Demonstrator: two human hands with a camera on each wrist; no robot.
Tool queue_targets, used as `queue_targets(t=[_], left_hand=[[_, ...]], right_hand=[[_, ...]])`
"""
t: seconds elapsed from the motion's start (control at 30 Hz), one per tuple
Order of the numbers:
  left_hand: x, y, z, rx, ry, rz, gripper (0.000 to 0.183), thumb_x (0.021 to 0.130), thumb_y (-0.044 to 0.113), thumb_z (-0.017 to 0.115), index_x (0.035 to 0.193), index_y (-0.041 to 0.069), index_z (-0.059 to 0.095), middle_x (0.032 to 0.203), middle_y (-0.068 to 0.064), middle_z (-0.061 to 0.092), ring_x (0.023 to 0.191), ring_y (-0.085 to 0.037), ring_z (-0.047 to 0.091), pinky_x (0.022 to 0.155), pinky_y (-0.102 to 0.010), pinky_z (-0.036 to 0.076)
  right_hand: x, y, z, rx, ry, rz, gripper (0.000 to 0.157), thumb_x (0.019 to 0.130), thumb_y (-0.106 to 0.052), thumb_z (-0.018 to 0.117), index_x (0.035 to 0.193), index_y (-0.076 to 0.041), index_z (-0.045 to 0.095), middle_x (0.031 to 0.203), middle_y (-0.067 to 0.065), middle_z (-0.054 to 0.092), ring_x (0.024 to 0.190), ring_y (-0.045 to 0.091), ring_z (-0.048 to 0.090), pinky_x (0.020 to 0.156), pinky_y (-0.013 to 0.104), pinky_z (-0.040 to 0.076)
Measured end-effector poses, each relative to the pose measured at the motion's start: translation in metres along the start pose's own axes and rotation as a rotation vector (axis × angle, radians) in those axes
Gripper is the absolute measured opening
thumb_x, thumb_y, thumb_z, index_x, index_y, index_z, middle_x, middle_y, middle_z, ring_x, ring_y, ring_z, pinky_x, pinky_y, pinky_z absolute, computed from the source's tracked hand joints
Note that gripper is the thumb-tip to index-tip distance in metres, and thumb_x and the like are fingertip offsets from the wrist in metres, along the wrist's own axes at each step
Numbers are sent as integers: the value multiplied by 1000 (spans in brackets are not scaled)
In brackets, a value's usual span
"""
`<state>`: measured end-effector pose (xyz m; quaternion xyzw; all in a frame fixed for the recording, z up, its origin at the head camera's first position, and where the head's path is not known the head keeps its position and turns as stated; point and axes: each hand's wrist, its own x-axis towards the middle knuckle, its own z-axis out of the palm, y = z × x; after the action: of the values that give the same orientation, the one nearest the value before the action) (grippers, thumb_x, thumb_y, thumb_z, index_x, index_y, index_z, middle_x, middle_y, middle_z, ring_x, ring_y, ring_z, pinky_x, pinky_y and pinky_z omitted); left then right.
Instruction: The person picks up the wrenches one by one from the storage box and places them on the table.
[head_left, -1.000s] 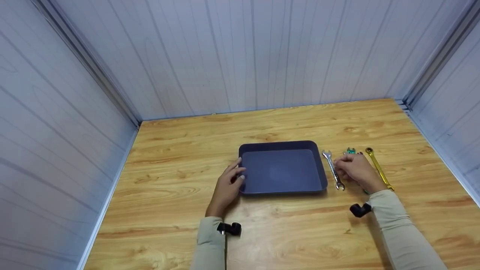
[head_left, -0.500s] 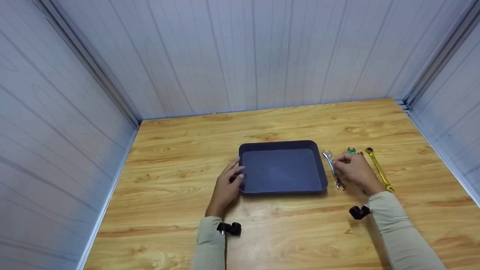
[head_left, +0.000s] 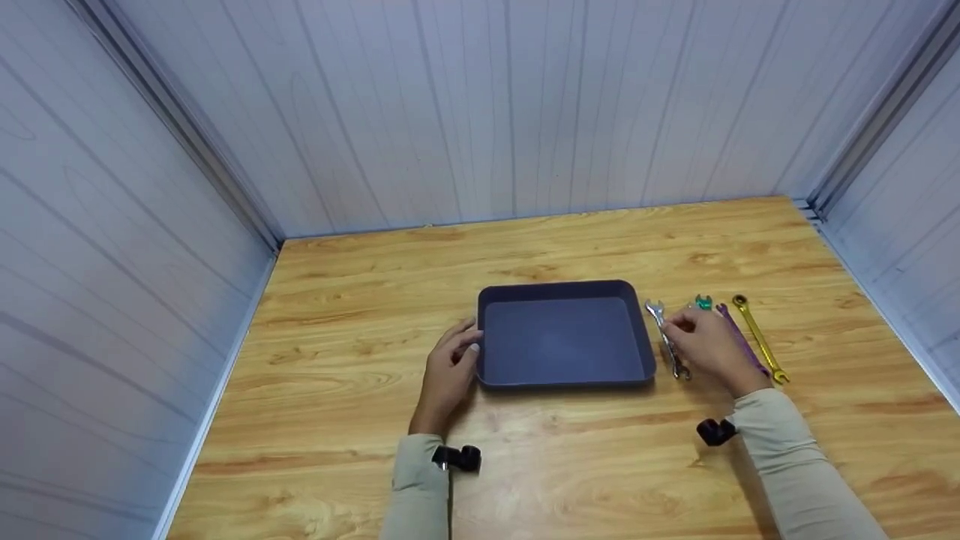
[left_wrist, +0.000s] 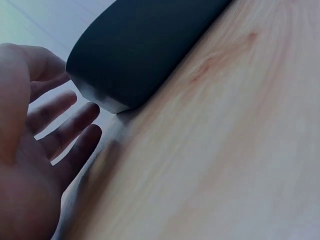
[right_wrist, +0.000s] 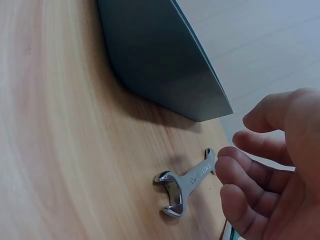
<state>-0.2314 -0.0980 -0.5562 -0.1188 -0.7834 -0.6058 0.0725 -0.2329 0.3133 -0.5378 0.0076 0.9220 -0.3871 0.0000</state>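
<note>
A dark grey rectangular tray (head_left: 566,341) lies in the middle of the table in the head view. At its left side is my left hand (head_left: 448,369), its fingers loosely bent beside the wall; whether a fingertip touches the tray is hard to tell. My right hand (head_left: 709,346) hovers over a silver open-end wrench (right_wrist: 192,182) lying right of the tray. Its fingers are loosely bent, with a gap between thumb and fingers in the right wrist view. Under and beyond this hand, a green wrench (head_left: 703,301) is mostly hidden.
Right of my right hand lie a purple wrench (head_left: 742,341), partly covered by the hand, and a yellow wrench (head_left: 761,339). The wooden table (head_left: 360,300) meets pale panel walls (head_left: 480,112) at the back and sides.
My left hand has drawn back slightly left from the tray's rim. The right hand has shifted a little left over the silver wrench, uncovering more of the purple wrench.
</note>
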Motion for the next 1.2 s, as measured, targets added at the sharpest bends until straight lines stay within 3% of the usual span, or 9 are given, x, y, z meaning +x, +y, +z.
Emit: queue_targets(t=[0.1, 0.27, 0.4, 0.67, 0.87, 1.2], left_hand=[[-1, 6, -2, -10, 24, 0, 22, 98, -4, 55, 116, -8, 68, 138, -23, 56, 122, -31, 58, 96, -33, 51], [3, -16, 1, 5, 71, -16, 22, 100, -1, 55, 116, -8, 69, 134, -19, 60, 121, -30, 58, 97, -45, 51], [4, -31, 1, 19, 76, -11, 22, 100, 3, 56, 116, -3, 71, 131, -15, 63, 120, -24, 59, 96, -42, 51], [3, -33, 2, 0, 77, -9, 22, 100, 6, 57, 115, -1, 72, 126, -8, 66, 120, -16, 58, 97, -37, 51], [0, -32, 2, -8, 98, -42, 23, 100, 7, 58, 119, 3, 71, 122, -4, 67, 113, -19, 62, 96, -39, 51], [-6, -31, -1, -30, 97, -127, 25, 101, 13, 58, 124, 6, 69, 124, -8, 68, 112, -26, 62, 99, -46, 48]], right_hand=[[0, -1, 1, -26, 8, -11, 20, 99, -17, 62, 103, 0, 71, 92, 10, 68, 82, 21, 60, 71, 34, 49], [0, -4, 2, -54, 21, -29, 21, 98, -17, 62, 103, 0, 72, 93, 11, 70, 85, 23, 61, 75, 37, 50], [-2, -5, 2, -46, -4, -15, 23, 99, -19, 60, 106, 0, 71, 96, 11, 69, 86, 23, 61, 74, 37, 50], [-5, -7, -2, 19, -41, 30, 27, 102, -24, 57, 108, -1, 69, 95, 10, 65, 80, 20, 57, 67, 34, 48], [-7, -11, 0, -12, -38, 62, 27, 102, -26, 57, 110, -3, 69, 100, 12, 67, 89, 25, 59, 75, 37, 49], [-13, -12, 2, -77, 16, -2, 23, 101, -22, 57, 107, -4, 70, 100, 12, 70, 92, 28, 63, 77, 43, 51]])
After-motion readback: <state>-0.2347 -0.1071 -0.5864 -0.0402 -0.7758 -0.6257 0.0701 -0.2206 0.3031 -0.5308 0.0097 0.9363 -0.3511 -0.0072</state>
